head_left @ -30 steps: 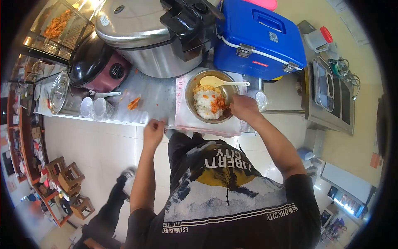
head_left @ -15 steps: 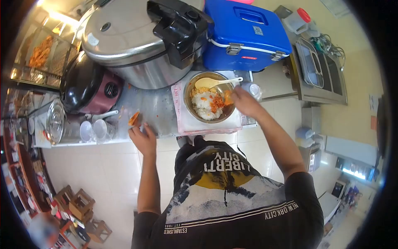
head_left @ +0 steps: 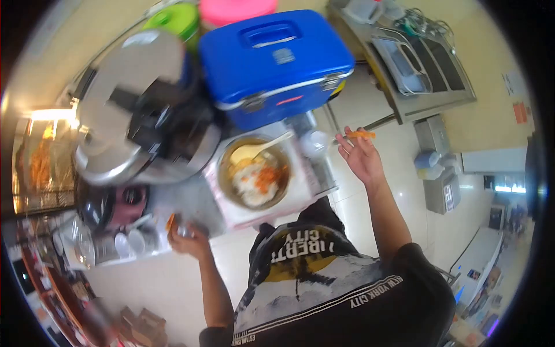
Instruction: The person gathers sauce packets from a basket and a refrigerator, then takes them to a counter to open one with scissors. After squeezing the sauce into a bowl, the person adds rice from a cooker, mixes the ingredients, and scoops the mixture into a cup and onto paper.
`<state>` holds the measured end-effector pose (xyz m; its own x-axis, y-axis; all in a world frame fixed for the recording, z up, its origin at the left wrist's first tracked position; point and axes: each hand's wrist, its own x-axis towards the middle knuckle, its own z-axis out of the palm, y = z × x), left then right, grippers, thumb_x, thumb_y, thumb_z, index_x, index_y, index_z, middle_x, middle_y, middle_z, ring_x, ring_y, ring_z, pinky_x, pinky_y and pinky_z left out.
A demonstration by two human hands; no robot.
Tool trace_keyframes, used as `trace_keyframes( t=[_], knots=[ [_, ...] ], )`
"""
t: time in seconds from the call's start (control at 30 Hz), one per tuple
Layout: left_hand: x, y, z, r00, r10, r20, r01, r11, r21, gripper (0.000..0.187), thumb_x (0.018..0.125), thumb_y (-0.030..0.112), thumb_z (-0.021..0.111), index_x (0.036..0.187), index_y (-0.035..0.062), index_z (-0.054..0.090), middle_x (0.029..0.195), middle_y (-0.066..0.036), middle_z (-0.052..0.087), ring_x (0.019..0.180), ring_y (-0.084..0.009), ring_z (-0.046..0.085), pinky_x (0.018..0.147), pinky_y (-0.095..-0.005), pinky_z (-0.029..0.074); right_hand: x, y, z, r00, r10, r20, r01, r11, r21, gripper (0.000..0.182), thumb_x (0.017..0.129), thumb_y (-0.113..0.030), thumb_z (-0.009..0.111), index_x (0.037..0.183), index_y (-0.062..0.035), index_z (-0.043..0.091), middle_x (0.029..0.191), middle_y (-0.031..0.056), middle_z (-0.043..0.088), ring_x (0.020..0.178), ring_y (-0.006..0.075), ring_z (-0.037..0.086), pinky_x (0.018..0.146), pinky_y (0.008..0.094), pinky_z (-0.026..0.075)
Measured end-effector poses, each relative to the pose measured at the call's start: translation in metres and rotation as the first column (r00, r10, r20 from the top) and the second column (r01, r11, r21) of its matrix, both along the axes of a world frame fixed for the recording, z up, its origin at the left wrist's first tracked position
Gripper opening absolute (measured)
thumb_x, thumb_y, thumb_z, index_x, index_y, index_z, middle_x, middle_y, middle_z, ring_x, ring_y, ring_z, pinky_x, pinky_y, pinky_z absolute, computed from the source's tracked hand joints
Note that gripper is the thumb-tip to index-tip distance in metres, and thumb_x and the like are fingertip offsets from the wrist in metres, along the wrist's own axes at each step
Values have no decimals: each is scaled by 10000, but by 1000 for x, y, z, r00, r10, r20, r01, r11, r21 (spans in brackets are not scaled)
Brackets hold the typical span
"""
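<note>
My right hand is raised to the right of the counter, its fingers pinched on a thin orange piece. My left hand is at the counter's front edge, blurred, with fingers apart beside another orange piece. Between the hands, a metal bowl stands on a white and pink pad. White rice with orange-red bits fills part of it, and a cream-coloured paddle rests inside, its handle over the rim.
Behind the bowl stands a blue cooler box, with a large metal cooker to its left. A smaller dark pink cooker and clear cups are at the left. A metal sink is at the back right.
My right hand has moved out from the bowl to the right with the orange piece. The view has turned and shifted, so the bowl appears lower and further left. The left hand remains near the other piece.
</note>
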<state>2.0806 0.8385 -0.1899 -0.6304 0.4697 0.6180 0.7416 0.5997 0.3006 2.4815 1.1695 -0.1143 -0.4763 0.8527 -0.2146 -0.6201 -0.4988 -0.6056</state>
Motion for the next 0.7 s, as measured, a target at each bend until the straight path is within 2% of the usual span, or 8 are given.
trace_keyframes(
  t=[0.13,0.23,0.27,0.33,0.37,0.4,0.47,0.7],
  knots=[
    [32,-17,-51,888,455,61,-443,885,-143,505,958,415,598,1165,-42,548,1145,-245,583,1049,-447,563,883,-554,466,60,128,-103,997,-78,27,80,993,-88,254,999,-212,601,1250,-207,563,1326,21,579,1312,334,500,1049,462,420],
    [88,-33,-62,678,735,30,-710,664,-233,587,984,526,510,1274,16,533,1203,-218,570,1090,-410,574,892,-551,479,75,228,-223,983,-152,100,179,910,-374,364,1017,-239,560,1371,-213,479,1448,28,486,1383,337,416,1127,502,344],
    [117,-31,-49,535,829,164,-751,556,-357,585,987,528,510,1279,22,534,1235,-223,549,1123,-408,551,907,-554,476,69,252,-254,973,-172,156,223,878,-424,389,1016,-246,554,1393,-213,466,1468,28,467,1401,335,393,1144,504,325],
    [164,-75,-66,632,744,219,-611,652,-450,617,997,499,507,1343,-7,433,1232,-326,439,1100,-485,492,912,-575,447,52,294,-301,959,-198,201,274,823,-498,441,1016,-258,546,1436,-210,423,1508,31,416,1433,335,343,1174,510,279],
    [194,-76,-54,559,747,360,-515,653,-555,607,1006,449,517,1366,-19,378,1231,-354,399,1097,-503,471,910,-574,440,45,310,-322,958,-211,196,284,802,-525,470,1016,-265,543,1457,-207,394,1528,35,384,1449,337,315,1187,515,252],
    [223,-87,-44,587,710,388,-359,658,-662,549,1007,383,533,1375,15,357,1208,-343,430,1168,-470,405,952,-548,413,37,325,-339,956,-219,196,292,785,-546,499,1016,-271,541,1478,-204,364,1549,39,353,1464,339,287,1201,519,225],
    [278,-100,-29,661,648,378,-153,609,-778,476,984,428,592,1346,151,455,1278,-297,411,1067,-446,493,905,-549,448,22,343,-345,945,-291,150,323,748,-580,513,1024,-270,496,1500,-171,334,1568,40,313,1477,335,255,1221,509,157],
    [370,-88,-22,221,841,494,-44,515,-856,640,933,578,596,1395,181,399,1350,-321,358,1208,-459,418,936,-619,427,28,352,-352,916,-390,93,353,673,-650,500,1035,-278,448,1504,-154,326,1540,46,355,1478,293,261,1198,485,188]
  ],
)
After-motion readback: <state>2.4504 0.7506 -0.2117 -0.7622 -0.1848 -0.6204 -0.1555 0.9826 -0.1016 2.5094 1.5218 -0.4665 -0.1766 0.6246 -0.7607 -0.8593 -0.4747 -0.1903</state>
